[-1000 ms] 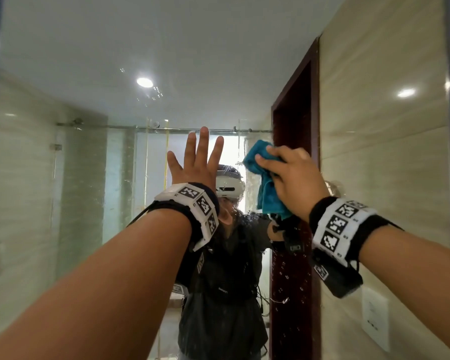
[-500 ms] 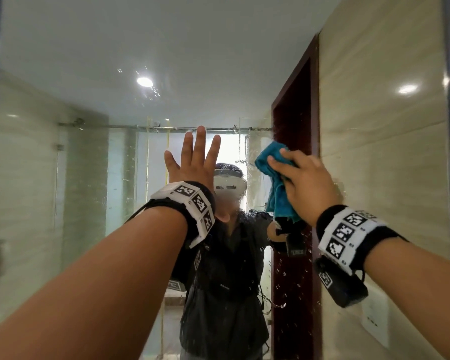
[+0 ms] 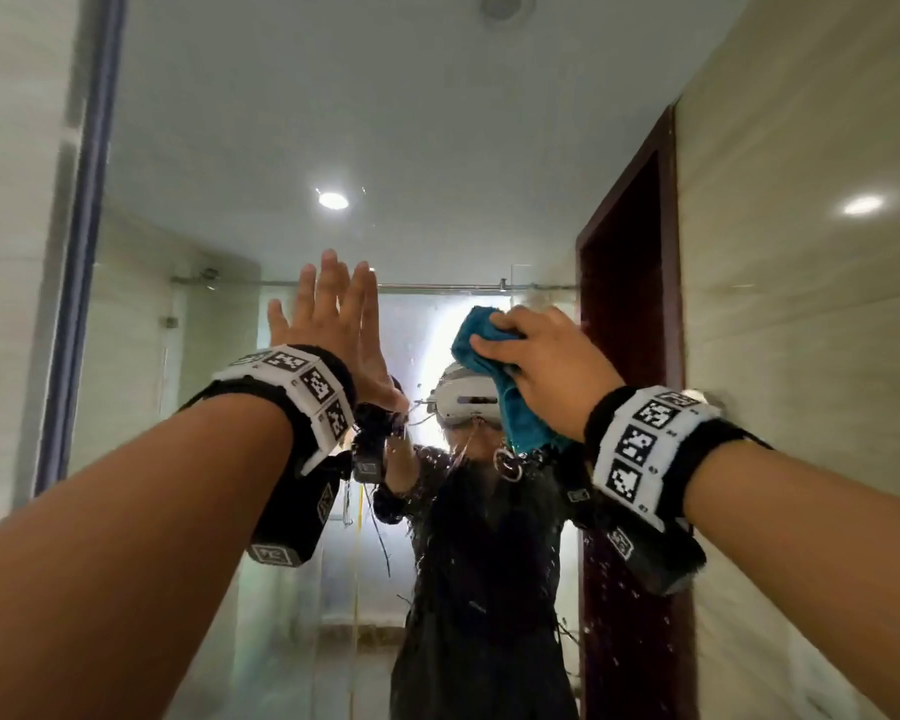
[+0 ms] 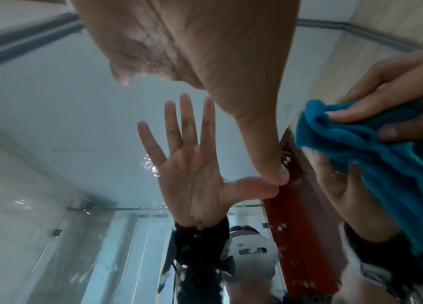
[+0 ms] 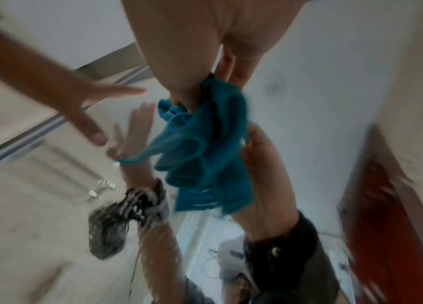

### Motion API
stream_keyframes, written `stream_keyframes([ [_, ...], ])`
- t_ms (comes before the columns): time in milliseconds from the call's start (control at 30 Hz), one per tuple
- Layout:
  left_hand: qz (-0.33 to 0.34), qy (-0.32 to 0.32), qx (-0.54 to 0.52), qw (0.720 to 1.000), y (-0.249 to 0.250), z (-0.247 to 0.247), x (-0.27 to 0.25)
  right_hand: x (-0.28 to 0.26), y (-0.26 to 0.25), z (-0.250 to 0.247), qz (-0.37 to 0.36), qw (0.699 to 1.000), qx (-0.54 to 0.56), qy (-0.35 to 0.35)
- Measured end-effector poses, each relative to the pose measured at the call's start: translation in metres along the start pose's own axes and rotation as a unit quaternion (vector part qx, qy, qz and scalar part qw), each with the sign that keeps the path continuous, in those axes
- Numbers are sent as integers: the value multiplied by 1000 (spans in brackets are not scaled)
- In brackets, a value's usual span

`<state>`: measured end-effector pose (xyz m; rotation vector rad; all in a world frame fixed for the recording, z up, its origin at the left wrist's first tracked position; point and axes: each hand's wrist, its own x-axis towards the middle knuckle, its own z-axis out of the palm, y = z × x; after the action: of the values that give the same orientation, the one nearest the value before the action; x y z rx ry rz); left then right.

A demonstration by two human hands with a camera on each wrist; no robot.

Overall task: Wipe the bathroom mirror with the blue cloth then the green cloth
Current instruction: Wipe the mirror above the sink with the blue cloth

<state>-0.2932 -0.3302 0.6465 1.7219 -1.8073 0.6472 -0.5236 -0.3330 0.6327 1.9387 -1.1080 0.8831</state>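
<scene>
The bathroom mirror fills the view ahead. My left hand is open and flat against the glass, fingers straight and pointing up. The left wrist view shows the left thumb meeting its reflection. To its right, my right hand grips a bunched blue cloth and presses it on the mirror. The cloth hangs below the curled fingers. In the blurred right wrist view the blue cloth is wadded under the right hand. No green cloth is in view.
The mirror's dark frame edge runs down the left, and a beige tiled wall stands close on the right. Water droplets speckle the lower glass. The reflection shows a person in a headset, a shower screen and a dark red door.
My right hand swept the blue cloth to the right and then back left across the glass. My left hand stayed flat on the mirror. The head view tilted upward.
</scene>
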Motion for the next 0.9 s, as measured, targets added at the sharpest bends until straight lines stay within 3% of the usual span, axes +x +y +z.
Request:
stream_keyframes([
  [67, 0, 0, -28, 1000, -6, 2, 5, 15, -11, 3, -35, 998, -39, -22],
  [133, 3, 2, -43, 999, -9, 6, 10, 36, -18, -3, -38, 999, -39, 3],
  [333, 14, 18, -44, 999, -13, 10, 12, 106, -38, -27, 7, 999, -26, 43],
  [467, 15, 10, -45, 999, -14, 9, 14, 135, -58, -30, 3, 997, -73, 26],
  [567, 16, 7, -45, 999, -15, 9, 15, 132, -63, -26, -28, 995, -100, 8],
  [767, 18, 7, -51, 999, -15, 10, 14, 85, -32, -22, -160, 980, -108, -39],
  [833, 17, 5, -52, 998, -14, 9, 12, 81, -16, -29, -143, 984, -104, -23],
  [900, 18, 5, -55, 998, -14, 8, 12, 79, -2, -32, -70, 995, -63, 28],
])
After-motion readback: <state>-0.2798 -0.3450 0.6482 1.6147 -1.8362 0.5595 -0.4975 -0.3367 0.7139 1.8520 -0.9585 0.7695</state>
